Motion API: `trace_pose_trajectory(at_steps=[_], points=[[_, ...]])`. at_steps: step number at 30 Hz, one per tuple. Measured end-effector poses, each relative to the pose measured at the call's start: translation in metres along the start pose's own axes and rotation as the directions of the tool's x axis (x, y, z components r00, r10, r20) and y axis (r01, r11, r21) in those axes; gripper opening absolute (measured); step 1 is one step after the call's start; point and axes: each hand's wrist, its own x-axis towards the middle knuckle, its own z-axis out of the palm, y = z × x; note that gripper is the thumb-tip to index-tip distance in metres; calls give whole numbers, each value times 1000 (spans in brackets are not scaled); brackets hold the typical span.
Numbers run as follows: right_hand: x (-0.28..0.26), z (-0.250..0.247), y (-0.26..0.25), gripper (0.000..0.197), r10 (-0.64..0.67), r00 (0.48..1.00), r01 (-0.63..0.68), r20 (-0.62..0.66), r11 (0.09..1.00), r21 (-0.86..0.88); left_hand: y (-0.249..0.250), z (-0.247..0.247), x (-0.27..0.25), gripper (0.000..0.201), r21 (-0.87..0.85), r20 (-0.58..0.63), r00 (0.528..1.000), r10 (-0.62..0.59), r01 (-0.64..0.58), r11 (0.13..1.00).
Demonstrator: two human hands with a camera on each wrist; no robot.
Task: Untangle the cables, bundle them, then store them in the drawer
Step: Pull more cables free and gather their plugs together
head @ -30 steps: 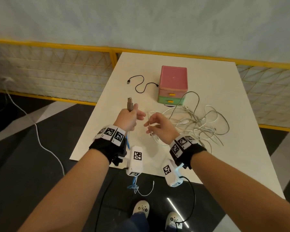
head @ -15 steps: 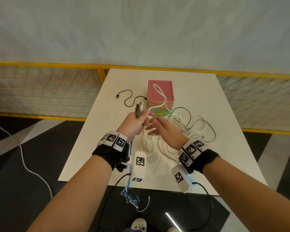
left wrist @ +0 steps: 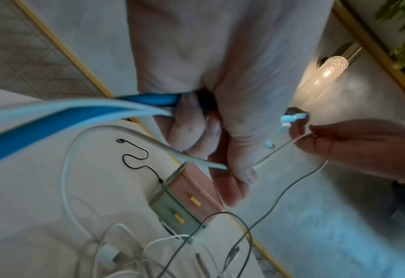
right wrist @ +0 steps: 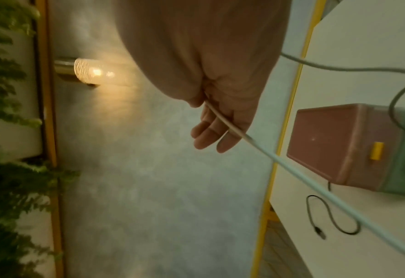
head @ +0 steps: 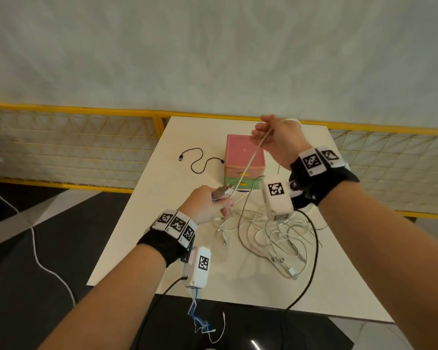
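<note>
A white cable [head: 248, 168] runs taut between my two hands above the table. My left hand [head: 223, 200] grips its plug end low, in front of the drawer box. My right hand [head: 261, 132] is raised over the pink-topped drawer box [head: 244, 152] and pinches the cable further along. In the right wrist view the cable [right wrist: 291, 165] leaves my curled fingers [right wrist: 211, 133] and slants past the drawer box [right wrist: 351, 143]. The left wrist view shows my left hand [left wrist: 232, 165] closed round the cable [left wrist: 275, 152]. A tangle of white and grey cables [head: 276, 236] lies on the table below my right wrist.
A short black cable [head: 200, 162] lies alone left of the drawer box, whose pink and green drawers [head: 243, 184] are closed. The white table [head: 142, 248] ends close to me. A yellow mesh fence [head: 86, 147] runs behind it. A white cord [head: 36, 248] trails on the dark floor at left.
My right hand has risen and moved away over the drawer box, drawing the white cable taut. My left hand keeps hold of the plug end, tilted lower now.
</note>
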Motion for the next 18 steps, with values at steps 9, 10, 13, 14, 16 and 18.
trace_pose_trajectory(at_steps=[9, 10, 13, 14, 16, 18], points=[[-15, -12, -8, 51, -9, 955, 169, 297, 838, -519, 34, -19, 19, 44, -305, -206, 977, -58, -8, 952], [-21, -12, -3, 52, 1, 934, 224, 358, 778, -587, 43, -21, 23, 48, -397, -205, 976, -71, -17, 918], [-41, -10, 15, 50, 78, 828, 425, 556, 560, -711, 77, -25, 32, 48, -570, -138, 985, -101, 4, 822], [-46, -13, 22, 48, 111, 805, 452, 583, 522, -723, 89, -28, 33, 49, -599, -92, 990, -106, 30, 800], [-48, -24, 33, 46, 170, 794, 446, 584, 488, -750, 104, -30, 36, 50, -666, 2, 995, -104, 79, 742], [-45, -35, 38, 49, 209, 778, 469, 593, 434, -769, 104, -31, 39, 46, -703, 81, 994, -74, 110, 703]])
